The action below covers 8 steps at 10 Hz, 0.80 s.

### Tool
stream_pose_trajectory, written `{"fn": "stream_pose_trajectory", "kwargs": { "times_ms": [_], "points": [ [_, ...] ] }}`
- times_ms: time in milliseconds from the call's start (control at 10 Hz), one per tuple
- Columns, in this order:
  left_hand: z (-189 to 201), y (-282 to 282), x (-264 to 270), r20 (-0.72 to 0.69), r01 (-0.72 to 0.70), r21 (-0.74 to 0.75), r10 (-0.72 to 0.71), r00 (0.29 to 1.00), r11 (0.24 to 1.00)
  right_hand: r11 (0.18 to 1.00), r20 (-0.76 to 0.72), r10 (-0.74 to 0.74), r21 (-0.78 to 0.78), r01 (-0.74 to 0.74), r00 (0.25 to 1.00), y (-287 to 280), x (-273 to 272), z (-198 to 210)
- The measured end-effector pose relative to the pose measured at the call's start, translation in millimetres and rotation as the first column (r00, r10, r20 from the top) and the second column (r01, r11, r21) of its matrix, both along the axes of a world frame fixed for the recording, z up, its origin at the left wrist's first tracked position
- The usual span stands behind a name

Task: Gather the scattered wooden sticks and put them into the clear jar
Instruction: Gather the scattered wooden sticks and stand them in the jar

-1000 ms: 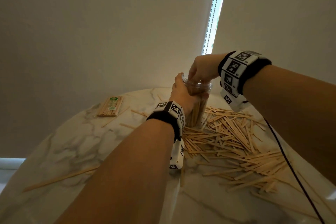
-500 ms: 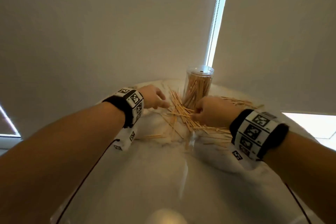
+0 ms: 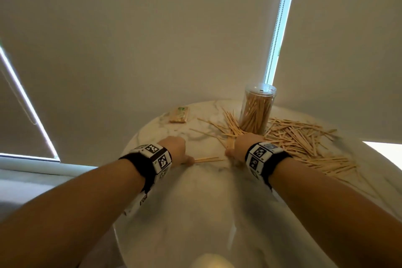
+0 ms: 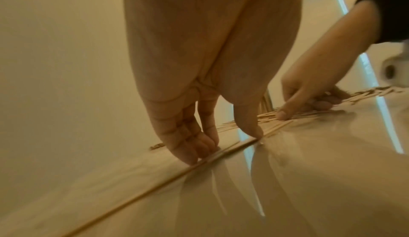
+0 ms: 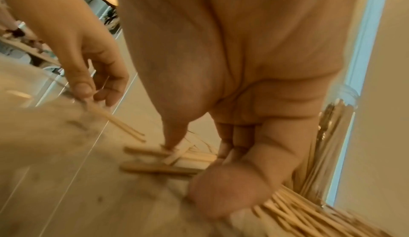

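Observation:
The clear jar stands upright at the far side of the marble table, partly filled with wooden sticks. Loose sticks lie scattered around its foot and to the right. My left hand is down on the table left of the pile, its thumb and fingers pinching a few long sticks that lie flat. My right hand is at the near edge of the pile in front of the jar, fingers curled round a bunch of sticks.
A wrapped packet of sticks lies at the far left of the table. Closed roller blinds hang behind the table, with a bead cord in the gap above the jar. The round table's edge curves close on the left.
A second ago both hands were up at the jar's mouth. They have come down to the tabletop, and the left hand has shifted nearer to me onto a few long sticks.

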<state>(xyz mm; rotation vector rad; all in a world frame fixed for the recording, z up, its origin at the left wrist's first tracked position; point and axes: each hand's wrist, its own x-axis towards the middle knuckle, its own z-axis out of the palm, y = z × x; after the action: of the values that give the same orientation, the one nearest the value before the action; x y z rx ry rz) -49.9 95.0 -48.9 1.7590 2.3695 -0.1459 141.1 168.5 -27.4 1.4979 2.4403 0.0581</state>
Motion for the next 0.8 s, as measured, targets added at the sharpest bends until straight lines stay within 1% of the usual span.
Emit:
{"fn": "stream_pose_trajectory", "kwargs": {
  "times_ms": [100,200,300,400,500,600,700,800],
  "points": [
    [-4.1,7.0,22.3,0.022,0.089,0.061,-0.091,0.996,0.994,0.997,-0.010,-0.053,-0.048,0.053,0.999,15.0,0.9,-1.0],
    [-5.5,14.2,38.0,0.017,0.155,0.082,-0.156,0.988,0.985,0.992,-0.008,-0.095,-0.086,0.094,0.995,22.9,8.0,-0.7],
    [-5.4,19.0,51.4,-0.020,0.180,0.052,-0.180,0.984,0.982,0.993,-0.030,-0.090,-0.082,0.087,0.996,24.1,8.2,-4.1],
    [-4.9,19.4,63.4,-0.022,0.138,0.008,-0.138,0.990,0.990,0.996,-0.012,-0.023,-0.091,0.022,1.000,22.0,3.5,-0.3],
    [-3.3,21.8,69.9,-0.001,0.093,-0.018,-0.093,0.996,0.996,0.991,0.036,0.044,-0.125,-0.039,0.998,18.3,1.5,5.4],
    [2.3,25.0,70.3,0.030,0.081,-0.003,-0.081,0.996,0.997,0.990,0.102,0.060,-0.130,-0.046,0.993,11.0,8.9,7.0],
    [5.6,29.7,66.7,0.177,0.011,0.112,-0.030,0.984,0.994,0.989,0.059,0.026,-0.147,-0.017,0.998,4.9,23.9,6.3],
    [10.0,25.2,70.7,0.489,-0.151,0.168,0.050,0.871,0.974,0.978,-0.080,-0.070,-0.204,0.052,0.994,3.4,41.6,5.0]
  ]
}}
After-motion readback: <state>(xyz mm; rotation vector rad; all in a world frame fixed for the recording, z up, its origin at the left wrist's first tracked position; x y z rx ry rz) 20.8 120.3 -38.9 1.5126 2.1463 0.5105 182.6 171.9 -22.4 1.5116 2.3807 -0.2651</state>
